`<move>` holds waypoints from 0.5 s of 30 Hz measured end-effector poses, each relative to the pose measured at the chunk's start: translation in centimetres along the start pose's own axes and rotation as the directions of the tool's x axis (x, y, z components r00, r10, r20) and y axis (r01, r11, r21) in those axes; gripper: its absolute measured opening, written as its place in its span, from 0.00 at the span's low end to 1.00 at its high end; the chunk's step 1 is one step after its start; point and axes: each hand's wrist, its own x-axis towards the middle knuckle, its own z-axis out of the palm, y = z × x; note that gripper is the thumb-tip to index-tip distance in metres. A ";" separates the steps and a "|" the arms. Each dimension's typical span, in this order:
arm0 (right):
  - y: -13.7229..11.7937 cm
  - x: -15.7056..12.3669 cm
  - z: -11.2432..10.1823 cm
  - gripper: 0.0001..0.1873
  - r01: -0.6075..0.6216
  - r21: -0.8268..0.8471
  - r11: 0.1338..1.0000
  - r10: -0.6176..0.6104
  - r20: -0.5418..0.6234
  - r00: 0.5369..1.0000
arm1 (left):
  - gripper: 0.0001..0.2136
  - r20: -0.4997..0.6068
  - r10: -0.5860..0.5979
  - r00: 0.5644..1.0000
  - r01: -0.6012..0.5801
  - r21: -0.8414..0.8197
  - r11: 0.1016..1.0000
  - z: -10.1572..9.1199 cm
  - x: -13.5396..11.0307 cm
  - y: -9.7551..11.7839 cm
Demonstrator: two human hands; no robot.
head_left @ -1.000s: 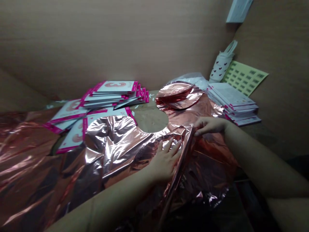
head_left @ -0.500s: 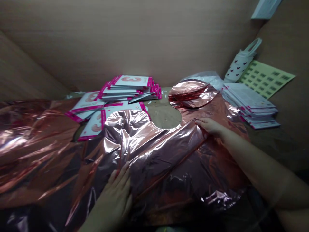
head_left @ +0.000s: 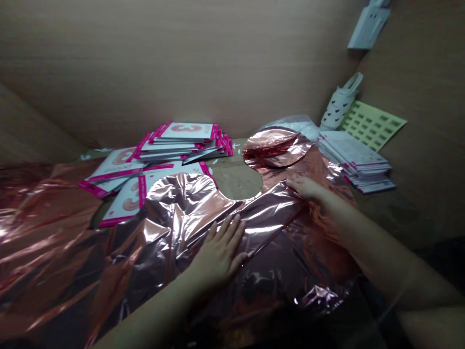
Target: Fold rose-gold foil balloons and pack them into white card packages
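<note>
A foil balloon (head_left: 72,252) lies across the front of the table (head_left: 236,177), with packets (head_left: 181,140) behind it and a stack of packets (head_left: 354,160) to its right, beside a label sheet (head_left: 372,125).

The surface (head_left: 236,178) is brown cardboard. Rose-gold foil (head_left: 87,242) spreads across it beneath both hands. Beyond the left hand (head_left: 220,254) lie fanned stacks of pink-edged packets (head_left: 185,140), printed with a 3. Past the right hand (head_left: 305,186) sit a stack of white packets (head_left: 354,160) and crumpled clear plastic (head_left: 290,123).
</note>
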 end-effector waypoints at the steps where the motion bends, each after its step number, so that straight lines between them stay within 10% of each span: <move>1: -0.2 0.0 0.0 0.23 -0.014 -0.035 0.999 0.013 -0.033 0.999 | 0.30 0.006 -0.005 1.000 0.005 -0.001 1.000 0.1 -0.1 -0.2; 11: -1.4 0.6 1.5 0.23 -0.130 -0.273 0.953 0.068 -0.224 0.972 | 0.37 -0.086 -0.100 0.991 0.102 0.012 0.995 0.6 -1.4 -0.1; 15: -4.4 -4.0 3.2 0.24 0.203 -0.436 0.877 -0.307 -0.182 0.934 | 0.37 -0.101 -0.107 0.989 0.109 0.009 0.994 0.7 -1.6 -0.3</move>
